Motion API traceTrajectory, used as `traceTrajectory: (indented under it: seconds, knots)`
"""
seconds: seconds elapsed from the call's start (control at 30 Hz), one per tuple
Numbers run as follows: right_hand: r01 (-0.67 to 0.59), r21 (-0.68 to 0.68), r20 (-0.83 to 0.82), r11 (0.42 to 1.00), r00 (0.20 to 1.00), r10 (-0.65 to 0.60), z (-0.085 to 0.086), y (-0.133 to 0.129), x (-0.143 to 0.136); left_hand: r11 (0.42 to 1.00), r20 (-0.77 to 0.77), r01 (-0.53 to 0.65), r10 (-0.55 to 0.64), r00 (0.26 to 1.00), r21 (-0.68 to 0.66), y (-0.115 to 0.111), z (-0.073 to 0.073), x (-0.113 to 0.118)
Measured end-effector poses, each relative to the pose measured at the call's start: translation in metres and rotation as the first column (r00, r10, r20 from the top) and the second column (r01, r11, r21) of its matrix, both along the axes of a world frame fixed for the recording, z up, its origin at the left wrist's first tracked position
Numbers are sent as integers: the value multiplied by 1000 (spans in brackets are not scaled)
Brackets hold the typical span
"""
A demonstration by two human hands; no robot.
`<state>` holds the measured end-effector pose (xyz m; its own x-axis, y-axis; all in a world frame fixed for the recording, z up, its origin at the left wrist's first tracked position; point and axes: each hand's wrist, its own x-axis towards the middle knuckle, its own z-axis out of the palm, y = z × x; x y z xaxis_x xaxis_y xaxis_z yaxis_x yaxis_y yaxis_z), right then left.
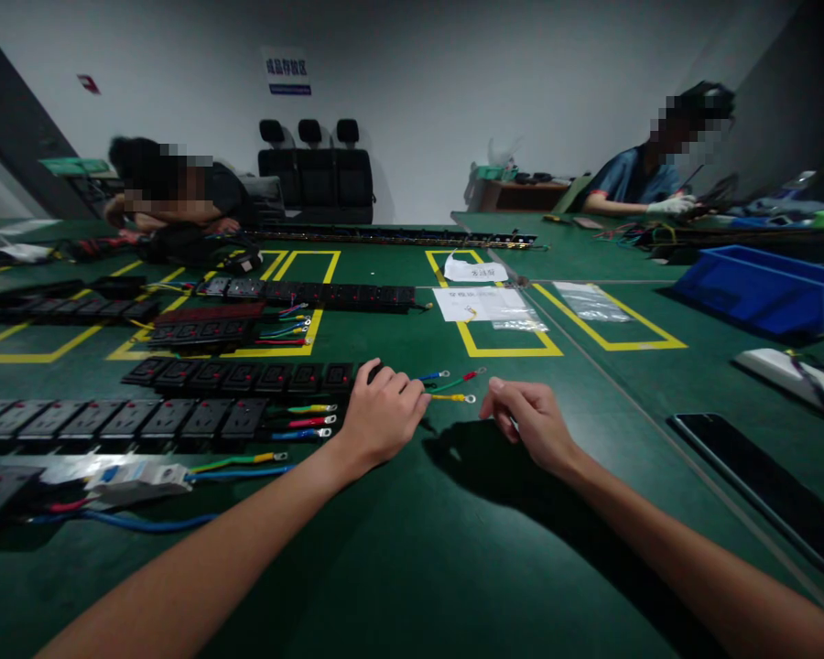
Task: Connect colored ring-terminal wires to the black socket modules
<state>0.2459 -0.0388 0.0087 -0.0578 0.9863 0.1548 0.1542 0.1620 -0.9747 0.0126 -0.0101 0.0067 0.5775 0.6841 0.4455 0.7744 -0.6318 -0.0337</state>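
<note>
Left of the fingers, more black socket strips [124,419] are lying in rows on the green desk [398,586]. The left hand's fingers [395,394] are curling over the end of a black socket strip [247,377], its ring-tipped wires poking out; right of them, the right hand's fingers [501,407] are bending loosely, holding nothing visible, with a blue bin [762,288] lying beyond, contents unclear.

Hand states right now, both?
Left hand: over the end of the black socket strip; grip can't be told.
Right hand: partly open, fingers bent, nothing visible held.
</note>
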Motion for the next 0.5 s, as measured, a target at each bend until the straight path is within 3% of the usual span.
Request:
traceTrajectory:
  seconds: [0.23, 0.5]
  knots:
    - [54, 31, -133, 998, 990, -49, -1, 0, -1, 1000, 4, 2, -2, 1000, 2, 0, -1, 0]
    - [-15, -65, -58, 998, 998, 11, -3, 8, 2, 1000, 6, 2, -2, 1000, -14, 0, 1, 0]
